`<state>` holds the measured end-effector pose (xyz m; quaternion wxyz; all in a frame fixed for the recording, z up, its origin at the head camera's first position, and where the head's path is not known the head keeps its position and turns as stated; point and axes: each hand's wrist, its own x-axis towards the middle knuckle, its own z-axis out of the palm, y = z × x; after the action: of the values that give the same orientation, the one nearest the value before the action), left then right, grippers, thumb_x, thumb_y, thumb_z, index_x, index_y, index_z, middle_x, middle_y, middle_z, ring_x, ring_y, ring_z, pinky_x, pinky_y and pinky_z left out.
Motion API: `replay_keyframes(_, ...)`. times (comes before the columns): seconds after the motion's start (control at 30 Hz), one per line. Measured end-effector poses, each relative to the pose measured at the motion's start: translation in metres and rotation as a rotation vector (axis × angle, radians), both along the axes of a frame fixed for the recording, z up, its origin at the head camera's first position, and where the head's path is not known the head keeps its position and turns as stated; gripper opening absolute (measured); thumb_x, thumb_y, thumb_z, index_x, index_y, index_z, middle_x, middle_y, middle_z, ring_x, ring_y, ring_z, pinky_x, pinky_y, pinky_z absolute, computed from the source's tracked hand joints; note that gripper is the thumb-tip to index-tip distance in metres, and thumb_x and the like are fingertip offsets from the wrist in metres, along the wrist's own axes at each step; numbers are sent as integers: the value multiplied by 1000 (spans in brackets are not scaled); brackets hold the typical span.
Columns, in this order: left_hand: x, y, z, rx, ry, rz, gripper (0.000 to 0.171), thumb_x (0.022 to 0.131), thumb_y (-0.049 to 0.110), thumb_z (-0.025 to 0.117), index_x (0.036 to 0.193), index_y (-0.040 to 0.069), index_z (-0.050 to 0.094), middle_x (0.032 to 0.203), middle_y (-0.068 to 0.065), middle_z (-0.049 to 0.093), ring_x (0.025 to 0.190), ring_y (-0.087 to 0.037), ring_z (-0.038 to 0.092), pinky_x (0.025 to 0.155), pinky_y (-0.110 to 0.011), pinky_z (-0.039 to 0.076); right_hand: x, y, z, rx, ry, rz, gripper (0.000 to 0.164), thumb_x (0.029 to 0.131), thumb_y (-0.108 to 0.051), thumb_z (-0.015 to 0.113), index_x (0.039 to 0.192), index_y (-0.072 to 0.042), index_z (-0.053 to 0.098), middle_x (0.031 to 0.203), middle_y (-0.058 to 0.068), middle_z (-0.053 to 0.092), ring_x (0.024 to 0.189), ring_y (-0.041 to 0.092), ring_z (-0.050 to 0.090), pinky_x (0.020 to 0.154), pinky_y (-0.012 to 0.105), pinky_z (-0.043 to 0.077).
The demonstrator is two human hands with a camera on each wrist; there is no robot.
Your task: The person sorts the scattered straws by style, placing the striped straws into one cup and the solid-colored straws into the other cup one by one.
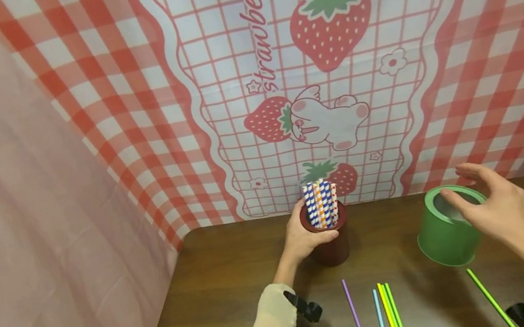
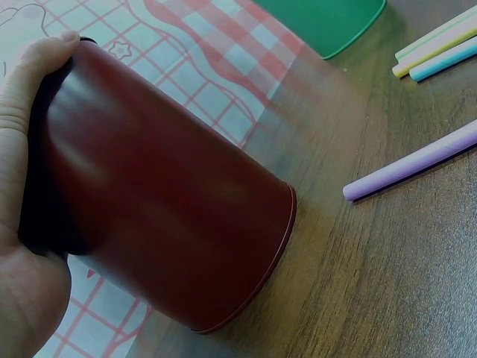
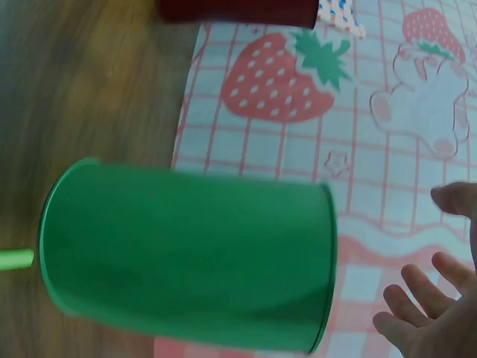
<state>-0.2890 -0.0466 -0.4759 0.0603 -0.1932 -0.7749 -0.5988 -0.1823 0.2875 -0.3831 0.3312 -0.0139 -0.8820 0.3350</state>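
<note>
A dark red canister point(image 1: 332, 248) stands on the table, with striped and spotted paper straws point(image 1: 322, 205) upright in it. My left hand point(image 1: 304, 236) grips it near the rim, its thumb across the front; part of the grip also shows in the left wrist view, where the canister point(image 2: 171, 194) fills the middle. To the right is a green canister point(image 1: 449, 240), whose mouth faces up. My right hand point(image 1: 501, 205) hovers beside its rim with fingers spread. In the right wrist view those fingers point(image 3: 425, 291) are apart from the green canister point(image 3: 186, 257).
On the wooden table point(image 1: 218, 281) lie a purple stick point(image 1: 354, 312), a blue stick point(image 1: 380, 317), a yellow stick point(image 1: 388, 310), a green stick point(image 1: 396, 312) and another green stick point(image 1: 489, 296) farther right. A strawberry-print cloth point(image 1: 336, 119) hangs behind, a pink curtain point(image 1: 34, 190) at left.
</note>
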Motion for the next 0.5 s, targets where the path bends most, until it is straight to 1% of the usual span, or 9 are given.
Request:
replay_keyframes(0.03,0,0,0,2,0,0,99,57,16,92,141,17,41,126,-1,58,110,-14,56,95,-31,45,1,5,-1,12,-28,3,58,78,-28,78,129,-9,58,111,-15,64,96,-12,49,83,40,33)
replay_keyframes(0.07,0,0,0,2,1,2,99,57,17,92,141,17,41,126,-1,58,109,-13,56,95,-31,45,1,9,-1,24,-54,2,61,79,-30,78,132,-9,56,115,-2,65,101,-1,53,83,47,33)
replay_keyframes(0.1,0,0,0,1,-1,1,99,56,17,92,141,18,41,126,0,58,109,-13,56,95,-31,45,2,13,-1,31,-81,5,65,80,-31,77,135,-9,53,120,11,62,106,13,55,84,52,32)
replay_keyframes(0.13,0,0,0,3,0,1,99,57,17,92,141,18,41,126,0,58,109,-13,56,94,-31,45,2,17,-2,40,-108,9,68,80,-33,76,138,-9,49,125,22,57,110,27,54,84,57,31)
replay_keyframes(0.17,0,0,0,4,-1,-1,99,57,17,92,141,18,41,126,0,58,109,-13,56,94,-31,45,2,20,-3,49,-134,17,72,81,-34,75,142,-9,45,129,28,52,113,41,49,85,61,30)
replay_keyframes(0.2,1,0,1,8,-1,-4,98,57,17,92,141,18,41,125,0,58,109,-13,56,94,-31,45,3,23,-4,53,-159,25,76,81,-36,74,145,-9,41,132,29,49,115,52,43,85,63,29)
replay_keyframes(0.33,2,0,2,21,4,-13,98,57,16,92,141,16,41,126,-2,58,109,-14,56,95,-31,45,2,32,-12,65,-232,73,92,80,-40,75,152,-11,26,143,33,36,124,57,33,86,70,27)
replay_keyframes(0.43,2,0,2,19,3,-14,98,57,14,92,141,14,41,127,-3,57,110,-14,55,96,-31,44,0,35,-20,50,-251,116,103,77,-40,79,154,-11,18,146,34,29,129,57,28,88,73,25)
replay_keyframes(0.5,2,0,3,16,1,-17,98,58,12,91,142,13,40,128,-4,57,110,-15,55,96,-31,44,-2,37,-28,39,-254,133,110,74,-39,81,155,-10,13,146,35,28,128,57,27,87,74,25)
